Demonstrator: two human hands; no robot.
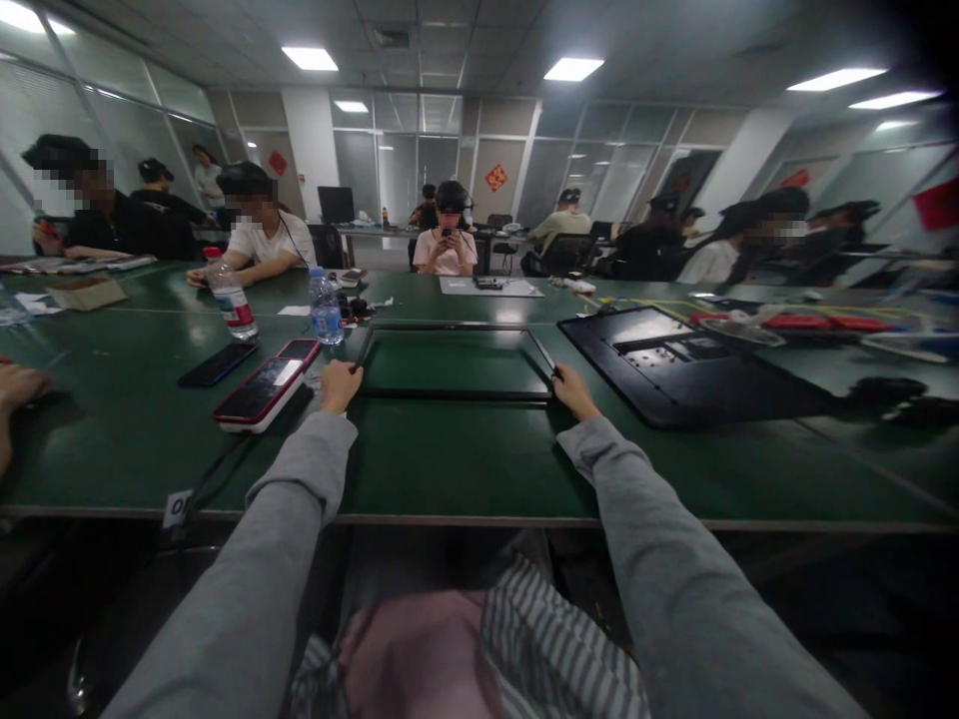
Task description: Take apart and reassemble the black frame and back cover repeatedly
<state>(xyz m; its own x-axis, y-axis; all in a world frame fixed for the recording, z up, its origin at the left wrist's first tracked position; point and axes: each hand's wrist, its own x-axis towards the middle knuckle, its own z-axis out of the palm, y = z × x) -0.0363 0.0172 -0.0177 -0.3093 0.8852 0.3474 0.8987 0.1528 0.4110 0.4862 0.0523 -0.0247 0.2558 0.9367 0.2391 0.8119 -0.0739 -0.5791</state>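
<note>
A thin black rectangular frame, like a monitor bezel, is held level just over or on the green table; whether it touches the table I cannot tell. My left hand is closed around its left side, near the front corner. On the opposite side my right hand grips the frame in the same way. Green tabletop shows through the open middle. Right of the frame lies a large black panel, like a monitor's back cover, with its broad face up.
Left of my left hand are a red-edged device, a dark phone and two water bottles, one red-capped, one blue-capped. A co-worker's hand rests at the left edge. Cables lie behind the panel. Several people sit around.
</note>
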